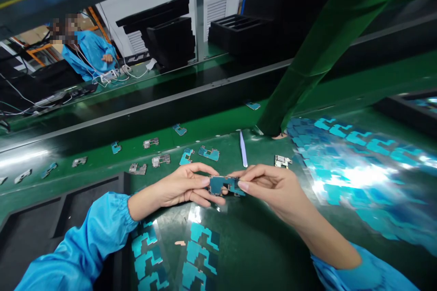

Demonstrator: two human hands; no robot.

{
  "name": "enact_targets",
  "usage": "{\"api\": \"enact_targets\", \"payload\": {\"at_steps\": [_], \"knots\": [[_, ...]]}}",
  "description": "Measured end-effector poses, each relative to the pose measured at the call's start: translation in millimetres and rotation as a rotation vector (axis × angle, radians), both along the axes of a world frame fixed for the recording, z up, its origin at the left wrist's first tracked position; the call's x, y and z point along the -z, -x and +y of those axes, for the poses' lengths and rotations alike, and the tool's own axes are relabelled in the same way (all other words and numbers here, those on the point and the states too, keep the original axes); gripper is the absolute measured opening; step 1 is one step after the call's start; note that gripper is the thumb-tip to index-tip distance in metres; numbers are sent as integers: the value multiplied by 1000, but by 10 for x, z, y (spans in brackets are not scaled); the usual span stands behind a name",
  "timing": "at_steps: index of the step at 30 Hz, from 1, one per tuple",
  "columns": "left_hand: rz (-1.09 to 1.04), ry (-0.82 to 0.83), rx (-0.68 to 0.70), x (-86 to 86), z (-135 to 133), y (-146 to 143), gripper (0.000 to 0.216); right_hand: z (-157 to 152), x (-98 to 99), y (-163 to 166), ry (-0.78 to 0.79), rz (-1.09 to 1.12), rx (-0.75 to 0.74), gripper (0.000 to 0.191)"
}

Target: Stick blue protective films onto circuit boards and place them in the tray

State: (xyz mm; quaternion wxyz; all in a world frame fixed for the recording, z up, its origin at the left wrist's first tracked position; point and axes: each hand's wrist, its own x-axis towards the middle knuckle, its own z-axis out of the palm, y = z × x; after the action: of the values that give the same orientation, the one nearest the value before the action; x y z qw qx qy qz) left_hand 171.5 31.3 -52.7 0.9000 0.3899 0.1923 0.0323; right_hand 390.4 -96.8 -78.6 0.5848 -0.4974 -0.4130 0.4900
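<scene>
A small circuit board (217,184) with a blue face is held level above the green bench, between my two hands. My left hand (191,184) pinches its left end between thumb and fingers. At its right end, the thumb and fingers of my right hand (268,183) are closed on it. Below my hands lie clear strips carrying blue cut-out stickers (196,252). Beyond my hands rest a pair of lilac tweezers (243,149) and a blue-faced board (209,153). A silvery board (282,161) sits beyond my right hand.
Black trays (112,200) stand at the left. More blue sticker sheets (334,168) are spread on the right, with a dark tray (406,111) behind. A green-wrapped post (307,63) rises beyond my right hand. Several boards (160,160) lie along the back. A co-worker (88,52) sits across.
</scene>
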Motion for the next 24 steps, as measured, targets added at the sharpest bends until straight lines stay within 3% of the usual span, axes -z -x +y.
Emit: {"api": "enact_targets", "payload": {"at_steps": [24], "knots": [[6, -11, 4, -29, -18, -10, 30, 32, -155, 76, 35, 35, 57, 31]]}}
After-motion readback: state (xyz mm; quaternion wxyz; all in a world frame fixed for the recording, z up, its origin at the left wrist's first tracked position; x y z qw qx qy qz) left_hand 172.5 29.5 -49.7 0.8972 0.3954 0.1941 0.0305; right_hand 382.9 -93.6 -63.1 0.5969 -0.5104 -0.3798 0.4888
